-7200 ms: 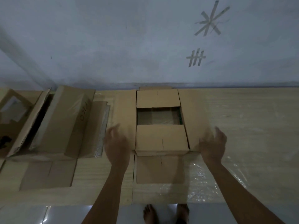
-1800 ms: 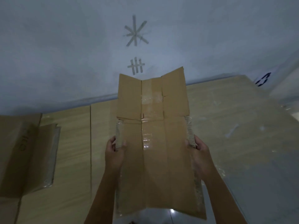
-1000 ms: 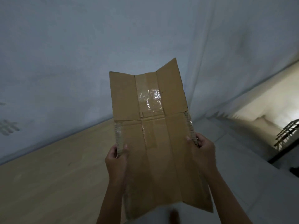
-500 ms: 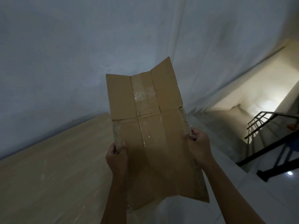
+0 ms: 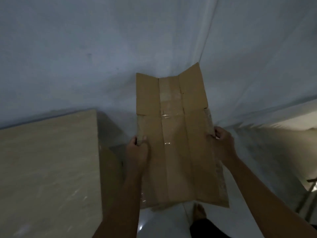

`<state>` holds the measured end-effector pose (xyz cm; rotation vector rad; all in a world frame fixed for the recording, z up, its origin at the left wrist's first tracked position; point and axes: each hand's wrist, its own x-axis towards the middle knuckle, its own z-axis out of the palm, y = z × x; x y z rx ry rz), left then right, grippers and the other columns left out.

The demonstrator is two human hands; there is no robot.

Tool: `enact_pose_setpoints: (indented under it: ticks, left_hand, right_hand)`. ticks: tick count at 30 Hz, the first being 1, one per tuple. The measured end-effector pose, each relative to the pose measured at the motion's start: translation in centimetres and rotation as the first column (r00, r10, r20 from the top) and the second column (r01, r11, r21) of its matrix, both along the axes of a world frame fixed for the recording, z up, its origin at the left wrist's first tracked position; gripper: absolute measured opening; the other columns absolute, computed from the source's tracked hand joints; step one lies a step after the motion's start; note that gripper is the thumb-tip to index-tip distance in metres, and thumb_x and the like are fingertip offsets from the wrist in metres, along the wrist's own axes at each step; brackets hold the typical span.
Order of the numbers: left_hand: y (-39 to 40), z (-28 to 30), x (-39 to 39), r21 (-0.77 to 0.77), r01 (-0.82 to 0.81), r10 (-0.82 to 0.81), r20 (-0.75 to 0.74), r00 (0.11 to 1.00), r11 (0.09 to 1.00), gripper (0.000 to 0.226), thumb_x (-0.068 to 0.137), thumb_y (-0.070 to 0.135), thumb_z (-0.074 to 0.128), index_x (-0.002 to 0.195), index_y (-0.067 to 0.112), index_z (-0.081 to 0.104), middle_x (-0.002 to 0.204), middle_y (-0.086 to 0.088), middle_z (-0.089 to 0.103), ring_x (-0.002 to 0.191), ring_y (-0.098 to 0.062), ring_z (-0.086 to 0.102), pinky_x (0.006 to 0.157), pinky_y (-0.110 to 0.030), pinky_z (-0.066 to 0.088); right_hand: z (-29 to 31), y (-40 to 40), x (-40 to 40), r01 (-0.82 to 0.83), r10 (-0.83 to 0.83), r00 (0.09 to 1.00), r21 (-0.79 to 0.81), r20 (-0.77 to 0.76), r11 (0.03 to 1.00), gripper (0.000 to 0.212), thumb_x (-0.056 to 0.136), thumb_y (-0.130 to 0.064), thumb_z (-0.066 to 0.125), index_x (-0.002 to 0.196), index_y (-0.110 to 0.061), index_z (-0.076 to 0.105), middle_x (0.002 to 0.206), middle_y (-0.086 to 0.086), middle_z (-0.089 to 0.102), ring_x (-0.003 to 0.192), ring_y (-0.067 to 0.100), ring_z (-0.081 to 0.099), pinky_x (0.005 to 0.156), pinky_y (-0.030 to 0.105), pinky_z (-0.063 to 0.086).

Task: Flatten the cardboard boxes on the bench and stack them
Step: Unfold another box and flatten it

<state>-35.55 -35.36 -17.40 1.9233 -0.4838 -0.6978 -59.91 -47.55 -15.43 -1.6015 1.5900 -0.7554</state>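
Holding: flattened brown cardboard box (image 5: 178, 143), airborne, off the desk's right end
Desk: pale wood-grain desk (image 5: 48, 169), left of the box and lower; left hand is the nearer one
Axis: box long axis runs away from the person, flaps at far end, one flap kinked up
Surface: matte corrugated board, glossy clear tape strip down the centre, tape along the side edges
Left hand (image 5: 138, 148): clamped on left edge, thumb on top
Right hand (image 5: 223, 141): clamped on right edge
Next: probably swing left to set it down
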Motion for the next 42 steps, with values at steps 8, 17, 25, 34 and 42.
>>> enact_pose_setpoints:
  ticks: [8, 17, 25, 34, 42]
  left_hand:
    - [-3.7, -11.6, -0.2, 0.251, -0.064, 0.094, -0.107, 0.990, 0.966, 0.035, 0.103, 0.020, 0.055, 0.068, 0.013, 0.054, 0.066, -0.005, 0.052, 0.062, -0.020, 0.048, 0.059, -0.030, 0.039]
    - [-3.7, -34.3, 2.3, 0.476, -0.167, 0.269, -0.155, 0.951, 0.864, 0.022, 0.095, 0.032, 0.067, 0.085, 0.013, 0.069, 0.081, -0.007, 0.065, 0.076, -0.021, 0.059, 0.062, -0.028, 0.040]
    - [-2.6, -58.6, 3.4, 0.478, -0.170, 0.299, -0.206, 0.932, 0.861, 0.014, 0.093, 0.028, 0.068, 0.101, 0.019, 0.074, 0.100, -0.006, 0.075, 0.092, -0.027, 0.070, 0.075, -0.033, 0.054]
    - [-3.3, -71.4, 3.1, 0.506, -0.191, 0.227, -0.010, 0.974, 0.841, 0.023, 0.076, 0.046, 0.078, 0.088, 0.026, 0.079, 0.085, 0.000, 0.077, 0.087, -0.027, 0.073, 0.078, -0.038, 0.060]
    - [-2.0, -66.1, 0.8, 0.814, 0.229, -0.476, 0.065, 0.877, 0.533, 0.067, 0.088, 0.041, 0.065, 0.148, 0.038, 0.034, 0.147, -0.006, 0.048, 0.127, -0.034, 0.053, 0.088, -0.046, 0.052]
  right_hand:
    - [-12.6, -7.4, -1.8, -0.118, 0.157, 0.984, 0.365, -0.080, 0.924, 0.035, 0.094, -0.032, 0.053, 0.075, -0.003, 0.056, 0.064, 0.019, 0.056, 0.059, 0.022, 0.053, 0.056, 0.031, 0.042]
    - [-35.6, -9.1, 1.0, -0.153, 0.263, 0.952, 0.503, -0.155, 0.851, 0.039, 0.096, -0.033, 0.053, 0.092, 0.004, 0.064, 0.074, 0.024, 0.059, 0.069, 0.034, 0.057, 0.063, 0.030, 0.039]
    - [-58.8, -8.8, 2.3, -0.121, 0.227, 0.942, 0.377, -0.249, 0.918, 0.035, 0.094, -0.031, 0.056, 0.084, -0.001, 0.068, 0.076, 0.025, 0.066, 0.065, 0.029, 0.060, 0.060, 0.040, 0.049]
    - [-71.3, -8.9, 2.9, -0.044, 0.125, 0.916, 0.215, -0.381, 0.976, 0.030, 0.093, -0.031, 0.058, 0.088, -0.005, 0.073, 0.078, 0.014, 0.072, 0.074, 0.033, 0.068, 0.075, 0.043, 0.056]
    - [-66.5, -7.9, 3.3, -0.076, 0.401, 0.767, 0.551, -0.500, 0.831, 0.049, 0.095, -0.034, 0.054, 0.126, 0.004, 0.051, 0.123, 0.027, 0.058, 0.114, 0.040, 0.056, 0.091, 0.039, 0.045]
